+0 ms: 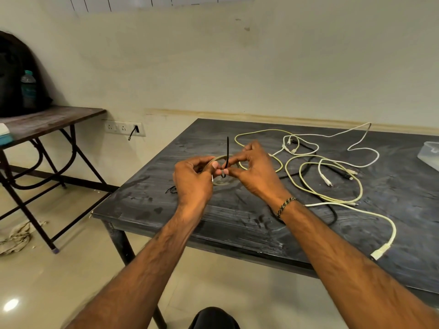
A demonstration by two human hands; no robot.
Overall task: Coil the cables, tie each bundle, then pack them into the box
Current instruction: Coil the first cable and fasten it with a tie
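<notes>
A coiled pale cable (222,158) is held just above the dark table (237,214); the left hand (192,179) grips the coil; the right hand (251,169) pinches a black tie (227,150) wrapped around it; loose cables (332,176) sprawl to the right, near a clear box (430,155) at the table's edge.

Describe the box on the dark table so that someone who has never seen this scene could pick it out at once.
Start at the dark table against the wall and follow it to its far right edge. There, beyond the loose white and yellowish cables, sits the clear plastic box, partly cut off by the frame. It is the only rigid, see-through container on the table; everything else there is cable.
</notes>
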